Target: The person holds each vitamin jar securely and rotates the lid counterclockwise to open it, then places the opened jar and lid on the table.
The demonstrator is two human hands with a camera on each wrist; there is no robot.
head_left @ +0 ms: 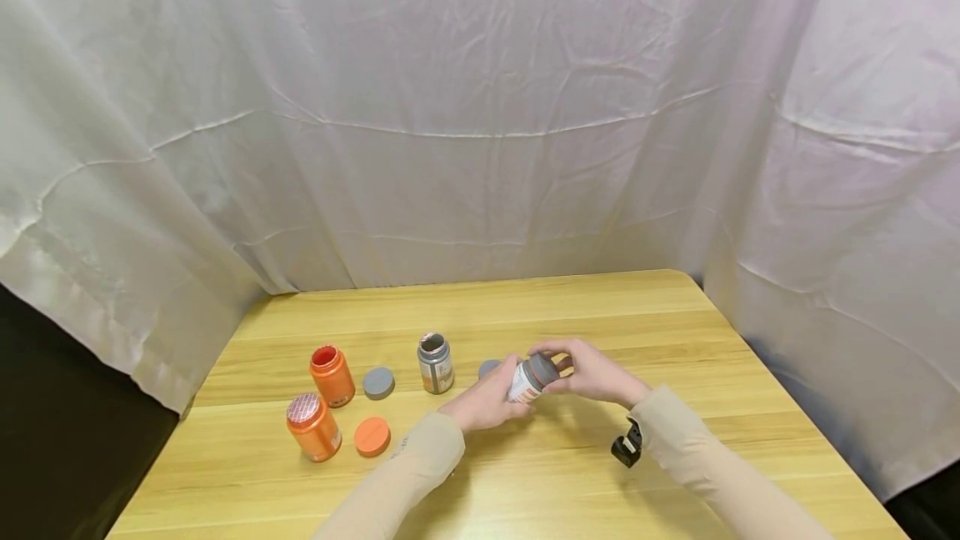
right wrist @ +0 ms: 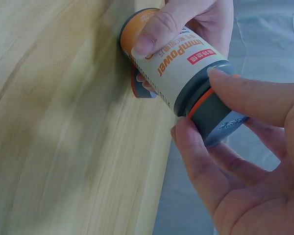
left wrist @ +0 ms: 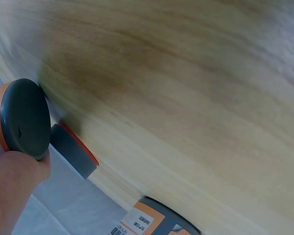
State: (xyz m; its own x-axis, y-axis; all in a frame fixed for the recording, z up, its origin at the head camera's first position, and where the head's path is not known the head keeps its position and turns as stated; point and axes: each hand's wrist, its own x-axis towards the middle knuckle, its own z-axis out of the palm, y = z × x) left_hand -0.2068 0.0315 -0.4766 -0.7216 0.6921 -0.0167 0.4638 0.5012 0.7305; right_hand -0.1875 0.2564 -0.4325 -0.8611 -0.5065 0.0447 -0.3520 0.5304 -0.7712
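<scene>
My left hand (head_left: 487, 403) grips a dark grey pill bottle (head_left: 522, 387) round its white and orange label, tilted and held over the table. Its dark base (left wrist: 28, 117) faces the left wrist camera. At the neck end is a grey screw cap (right wrist: 213, 120) with an orange rim. Thumb and fingers of my right hand (head_left: 592, 371) pinch this cap from its sides. The cap sits against the bottle's neck in the right wrist view. Partly hidden behind my left hand, another grey cap (head_left: 488, 367) lies on the table.
Left of my hands stands an uncapped grey bottle (head_left: 436, 365) with torn foil at its mouth. Farther left are an open orange bottle (head_left: 333, 377) and a foil-sealed orange bottle (head_left: 315, 430). A grey cap (head_left: 378, 383) and an orange cap (head_left: 372, 437) lie beside them. Curtains surround the table.
</scene>
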